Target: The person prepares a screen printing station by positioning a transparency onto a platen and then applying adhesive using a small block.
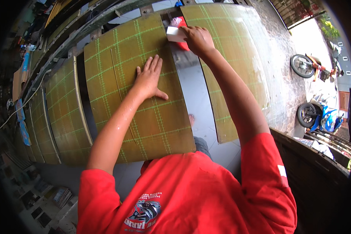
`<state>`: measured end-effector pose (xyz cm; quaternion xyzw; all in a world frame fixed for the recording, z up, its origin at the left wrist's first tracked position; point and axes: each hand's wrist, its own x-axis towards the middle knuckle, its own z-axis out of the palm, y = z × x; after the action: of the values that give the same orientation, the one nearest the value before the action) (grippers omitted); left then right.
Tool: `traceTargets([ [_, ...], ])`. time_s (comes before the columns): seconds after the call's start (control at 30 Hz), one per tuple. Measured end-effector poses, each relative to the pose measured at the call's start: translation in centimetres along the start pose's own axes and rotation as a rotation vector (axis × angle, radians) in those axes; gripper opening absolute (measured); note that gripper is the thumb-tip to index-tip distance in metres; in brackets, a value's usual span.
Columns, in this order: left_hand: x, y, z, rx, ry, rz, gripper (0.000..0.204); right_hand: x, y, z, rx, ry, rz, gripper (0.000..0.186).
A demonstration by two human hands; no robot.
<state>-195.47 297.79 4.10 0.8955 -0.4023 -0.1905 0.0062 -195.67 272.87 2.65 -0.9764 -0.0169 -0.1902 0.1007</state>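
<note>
My left hand [150,76] lies with spread fingers on an olive-brown board [117,109] marked with green grid lines. My right hand [197,39] grips a small white rectangular block [176,34] at that board's far right corner, by the gap between it and a second marked board [234,97]. A red bag-like item [181,46] shows behind and below the block, partly hidden by it and my fingers. Grey floor tiles and a bit of my foot show down through the gap.
More gridded boards [66,117] lie in a row to the left, near a white cable [19,111]. Metal rails [93,35] run behind them. On the right are two parked motorbikes [302,66] [316,117] on paving and a dark edge [308,156] beside my right arm.
</note>
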Motion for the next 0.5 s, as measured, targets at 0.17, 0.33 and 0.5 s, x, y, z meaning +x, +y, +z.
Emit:
traceTargets([
  [0.17, -0.5, -0.5, 0.1, 0.008, -0.011, -0.037, 0.143, -8.7, -3.5, -3.4, 0.018, -0.175, -0.058, 0.024],
  [0.33, -0.2, 0.2, 0.0, 0.035, -0.026, -0.034, 0.143, -24.2, -8.4, -10.3, 0.078, -0.375, -0.032, 0.040],
  [0.5, -0.2, 0.2, -0.1, 0.063, -0.064, -0.039, 0.144, -29.2, -10.3, -16.5, 0.294, -0.358, 0.108, 0.042],
])
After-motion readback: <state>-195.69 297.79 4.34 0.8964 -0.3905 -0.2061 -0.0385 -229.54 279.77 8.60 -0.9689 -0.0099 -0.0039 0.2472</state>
